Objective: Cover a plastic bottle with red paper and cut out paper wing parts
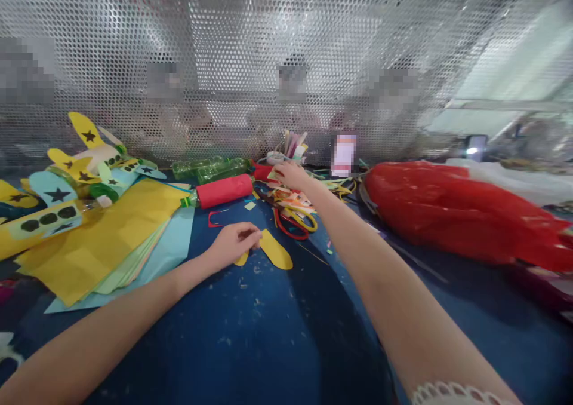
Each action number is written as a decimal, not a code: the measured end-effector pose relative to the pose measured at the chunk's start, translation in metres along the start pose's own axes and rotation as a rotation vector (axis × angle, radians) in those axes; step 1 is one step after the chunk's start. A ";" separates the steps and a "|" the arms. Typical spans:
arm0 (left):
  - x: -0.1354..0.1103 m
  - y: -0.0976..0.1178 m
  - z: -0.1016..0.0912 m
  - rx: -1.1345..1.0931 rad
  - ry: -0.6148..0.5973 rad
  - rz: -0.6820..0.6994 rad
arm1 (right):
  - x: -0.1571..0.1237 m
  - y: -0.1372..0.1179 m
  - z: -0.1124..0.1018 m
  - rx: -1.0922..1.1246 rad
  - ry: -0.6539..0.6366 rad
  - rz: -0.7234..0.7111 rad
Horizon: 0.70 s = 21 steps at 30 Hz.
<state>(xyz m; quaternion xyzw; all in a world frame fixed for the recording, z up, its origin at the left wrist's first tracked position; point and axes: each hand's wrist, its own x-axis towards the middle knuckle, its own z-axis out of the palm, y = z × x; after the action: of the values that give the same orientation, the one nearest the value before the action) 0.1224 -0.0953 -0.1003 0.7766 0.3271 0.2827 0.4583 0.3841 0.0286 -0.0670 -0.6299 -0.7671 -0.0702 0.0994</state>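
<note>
My left hand [235,244] rests low over the blue table, fingers curled, its fingertips at the narrow end of a yellow rounded paper strip [276,251]. Part of a second yellow paper piece [242,258] shows beneath that hand. Farther forward, my right hand [292,177] is over a heap of paper scraps [293,201], its fingers closed on a small pale yellow paper scrap [271,175]. Scissors with red and yellow handles [298,223] lie just below it. A green bottle wrapped in red paper [226,191] lies between the hands and the paper stack.
Yellow sheets [111,232] top a stack of coloured paper at left. Behind it are bottle planes with paper wings [85,160]. Green bottles [210,169] lie near the perforated metal screen [242,46]. A red plastic bag [447,211] fills the right side. Blurred people appear beyond the screen.
</note>
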 end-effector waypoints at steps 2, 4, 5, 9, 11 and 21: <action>0.000 0.000 0.000 0.007 -0.002 0.005 | -0.005 -0.001 0.001 -0.043 0.030 0.068; 0.000 0.000 0.000 0.003 -0.004 0.007 | -0.011 -0.002 -0.003 -0.081 0.079 0.139; 0.000 0.000 0.000 0.001 -0.005 0.005 | -0.013 -0.003 -0.008 -0.096 0.119 0.178; 0.000 0.000 0.000 -0.010 0.000 -0.005 | -0.023 -0.001 -0.030 -0.067 0.231 0.318; 0.000 0.000 -0.001 -0.012 -0.003 -0.002 | -0.030 0.003 -0.040 -0.021 0.111 0.287; -0.001 -0.002 0.000 -0.026 0.009 -0.006 | -0.081 0.023 -0.029 0.018 -0.052 0.138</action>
<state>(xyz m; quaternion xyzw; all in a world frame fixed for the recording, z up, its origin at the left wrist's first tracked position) 0.1217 -0.0953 -0.1022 0.7684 0.3277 0.2889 0.4677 0.4237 -0.0506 -0.0585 -0.6818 -0.7249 -0.0399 0.0899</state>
